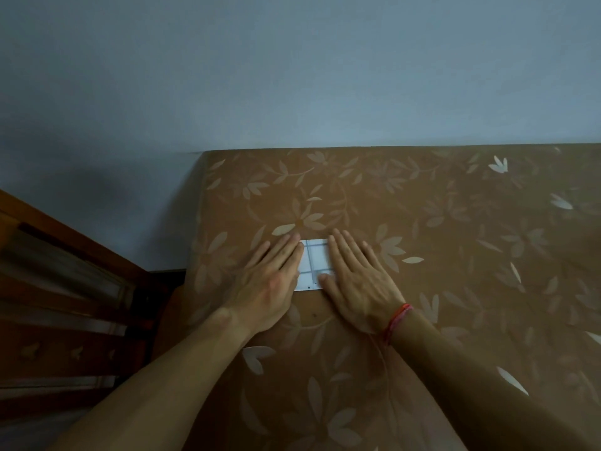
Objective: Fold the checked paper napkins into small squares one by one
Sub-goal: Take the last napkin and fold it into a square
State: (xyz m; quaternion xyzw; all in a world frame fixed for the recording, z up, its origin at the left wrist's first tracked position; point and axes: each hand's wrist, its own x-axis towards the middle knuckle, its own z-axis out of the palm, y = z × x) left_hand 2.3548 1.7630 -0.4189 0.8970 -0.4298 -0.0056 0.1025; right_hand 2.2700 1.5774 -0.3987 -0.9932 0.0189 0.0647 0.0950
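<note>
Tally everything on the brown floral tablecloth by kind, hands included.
White checked paper napkin: 1
Bare hands pressing flat on it, left hand and right hand: 2
Red thread bracelet on the right wrist: 1
Total: 4

You work in a home: floral tablecloth (pixel 439 229) under your fingers (pixel 286 252), plain wall (pixel 292 76) beyond them, wooden furniture (pixel 65 288) to their left.
</note>
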